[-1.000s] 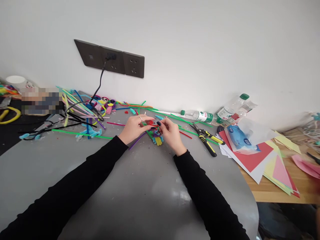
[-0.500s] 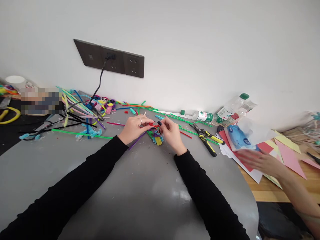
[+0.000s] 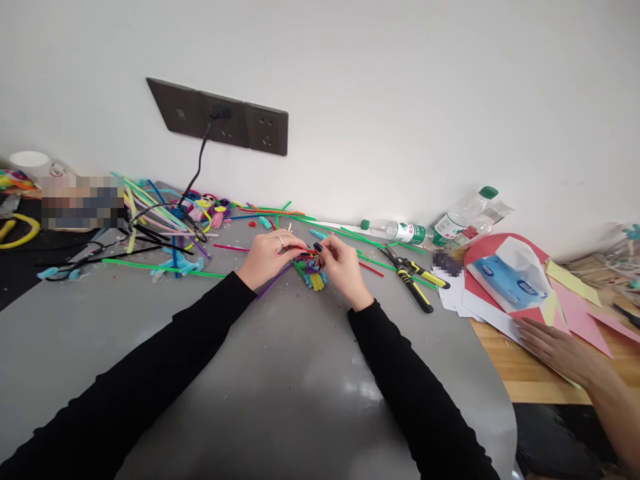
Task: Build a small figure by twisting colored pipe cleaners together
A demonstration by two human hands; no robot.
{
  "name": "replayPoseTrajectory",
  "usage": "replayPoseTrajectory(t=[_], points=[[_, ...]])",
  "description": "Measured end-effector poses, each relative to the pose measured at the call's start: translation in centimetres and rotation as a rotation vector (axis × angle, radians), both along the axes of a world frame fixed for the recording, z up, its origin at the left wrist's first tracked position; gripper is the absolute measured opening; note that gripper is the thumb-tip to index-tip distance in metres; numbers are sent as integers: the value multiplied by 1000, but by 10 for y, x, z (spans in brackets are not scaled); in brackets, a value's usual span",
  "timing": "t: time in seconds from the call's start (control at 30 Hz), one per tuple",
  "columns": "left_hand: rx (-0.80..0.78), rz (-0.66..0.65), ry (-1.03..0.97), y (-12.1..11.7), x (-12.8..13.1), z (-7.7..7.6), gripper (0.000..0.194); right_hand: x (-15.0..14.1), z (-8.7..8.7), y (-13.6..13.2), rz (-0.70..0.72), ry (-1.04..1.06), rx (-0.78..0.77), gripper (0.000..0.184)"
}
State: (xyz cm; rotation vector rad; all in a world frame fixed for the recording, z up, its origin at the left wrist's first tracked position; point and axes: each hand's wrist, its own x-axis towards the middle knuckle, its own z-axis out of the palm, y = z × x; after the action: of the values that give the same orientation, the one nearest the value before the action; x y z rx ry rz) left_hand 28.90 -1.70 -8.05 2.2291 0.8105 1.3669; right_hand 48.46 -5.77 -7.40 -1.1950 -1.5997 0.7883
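Note:
My left hand [image 3: 269, 259], with a ring on one finger, is closed in a pinch on a short red pipe cleaner [image 3: 304, 254]. My right hand [image 3: 342, 268], with dark nails, also pinches at the red pipe cleaner, close to the left fingertips. Just below the fingers is a small bundle of yellow, blue and purple pipe cleaners [image 3: 316, 280]; the right fingers cover part of it. A purple pipe cleaner [image 3: 274, 283] lies under my left hand. To the right of my right hand rest yellow-and-black pliers [image 3: 414, 288] with their handles spread.
Loose pipe cleaners [image 3: 150, 200] pile up at the back left near a black cable [image 3: 201, 160]. Plastic bottles [image 3: 407, 233] lie along the wall. On the right, another person's hand [image 3: 560, 350] rests on papers beside a blue tissue pack [image 3: 510, 283].
My hands stay in nearly the same place, with small finger movements on the red pipe cleaner. The other person's hand has moved right, and the tissue pack and red paper have shifted.

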Motion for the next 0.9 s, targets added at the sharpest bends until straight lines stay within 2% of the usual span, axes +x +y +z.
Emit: replayPoseTrajectory(t=[0.27, 0.4, 0.63, 0.9], points=[[31, -41, 64, -5, 3, 4, 23, 0, -3, 2, 19, 11, 4, 27], [28, -9, 47, -3, 3, 4, 24, -1, 0, 0, 57, 58, 27, 21], [51, 62, 27, 0, 2, 1, 24, 4, 4, -1, 110, -138, 232, 25], [103, 18, 14, 0, 2, 1, 21, 8, -1, 1, 86, -234, 348, 19]])
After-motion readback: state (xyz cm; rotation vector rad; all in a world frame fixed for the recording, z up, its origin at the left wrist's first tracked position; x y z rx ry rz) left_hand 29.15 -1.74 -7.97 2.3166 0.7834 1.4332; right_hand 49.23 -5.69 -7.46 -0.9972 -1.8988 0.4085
